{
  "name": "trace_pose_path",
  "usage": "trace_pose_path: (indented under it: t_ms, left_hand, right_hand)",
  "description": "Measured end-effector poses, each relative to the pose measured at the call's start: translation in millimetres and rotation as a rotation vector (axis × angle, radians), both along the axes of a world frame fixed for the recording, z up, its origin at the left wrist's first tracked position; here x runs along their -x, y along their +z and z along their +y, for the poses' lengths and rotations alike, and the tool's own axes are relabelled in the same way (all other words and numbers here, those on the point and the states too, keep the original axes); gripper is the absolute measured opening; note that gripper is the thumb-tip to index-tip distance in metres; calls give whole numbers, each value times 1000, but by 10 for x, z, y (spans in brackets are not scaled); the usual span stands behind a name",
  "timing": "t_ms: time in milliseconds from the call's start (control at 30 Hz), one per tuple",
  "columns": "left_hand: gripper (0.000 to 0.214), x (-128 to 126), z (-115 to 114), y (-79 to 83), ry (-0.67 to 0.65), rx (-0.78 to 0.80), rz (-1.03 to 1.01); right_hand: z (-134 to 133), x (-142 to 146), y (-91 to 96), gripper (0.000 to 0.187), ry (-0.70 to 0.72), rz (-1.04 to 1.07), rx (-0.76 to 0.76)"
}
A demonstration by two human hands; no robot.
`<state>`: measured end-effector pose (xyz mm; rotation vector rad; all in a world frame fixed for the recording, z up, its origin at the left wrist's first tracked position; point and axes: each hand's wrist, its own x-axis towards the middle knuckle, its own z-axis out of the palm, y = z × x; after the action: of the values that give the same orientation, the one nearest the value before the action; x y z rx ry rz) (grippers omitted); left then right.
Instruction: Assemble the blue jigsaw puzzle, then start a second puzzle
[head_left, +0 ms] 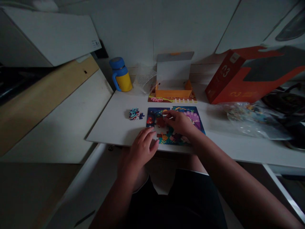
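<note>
A partly assembled jigsaw puzzle [195, 120] with a dark blue, green and purple picture lies near the table's front edge. A gap in its left half shows the white tabletop. My right hand [178, 121] is over the upper middle of the puzzle, thumb and fingertips bent towards each other; what is between them is too dark to make out. My left hand [144, 144] rests at the puzzle's lower left corner, its fingers apart and holding nothing. To the left lies a small heap of loose puzzle pieces [134, 114].
Behind the puzzle stands an opened orange box [173, 93] on a colourful printed sheet [157, 99]. A blue and yellow mug [124, 82] and clear plastic packaging [145, 79] stand at the back left. On the right are a large red box [228, 79] and a filled plastic bag [250, 117].
</note>
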<state>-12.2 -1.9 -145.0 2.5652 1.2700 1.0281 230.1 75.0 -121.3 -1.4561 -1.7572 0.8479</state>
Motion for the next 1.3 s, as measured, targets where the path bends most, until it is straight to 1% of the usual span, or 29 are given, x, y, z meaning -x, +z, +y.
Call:
trace_pose_path:
  t_ms: [100, 167, 200, 300, 367, 433, 633, 767, 900, 1033, 1200, 1233, 1300]
  left_hand:
    - [23, -14, 6, 11, 9, 10, 38]
    - [20, -14, 12, 12, 2, 20, 57]
    - [20, -14, 14, 12, 1, 20, 60]
    - [20, -14, 16, 16, 14, 17, 71]
    - [19, -19, 16, 21, 23, 20, 84]
    - [18, -28, 16, 24, 32, 27, 93]
    - [19, -46, 21, 20, 44, 39, 86]
    - [18, -51, 24, 21, 37, 30, 73]
    - [20, -54, 21, 33, 34, 41, 71]
    - [20, -54, 14, 47, 37, 48, 74]
    - [21, -49, 10, 43, 40, 50, 86]
    - [21, -48, 9, 41, 40, 50, 87]
    - [20, -48, 7, 42, 39, 51, 91]
  right_hand:
    - [70, 21, 11, 37, 26, 104, 57]
    - [71, 68, 52, 32, 16, 163, 107]
    - [61, 98, 82, 27, 3, 163, 115]
    - [14, 191, 168, 8, -80, 26, 79]
    - [-14, 235, 199, 16, -142, -93, 54]
    - [-37, 260, 201, 23, -184, -153, 54]
    - [-137, 293, 181, 24, -255, -233, 19]
    - [-195, 331, 218, 13, -224, -199, 22]
    - [-196, 342, 244, 13, -188, -218, 36]
    - [-151, 308, 189, 12, -173, -169, 76]
    - [-98, 273, 92, 7, -170, -12, 203]
    - [-98, 276, 92, 6, -165, -11, 207]
    - [-108, 290, 112, 6, -163, -79, 176]
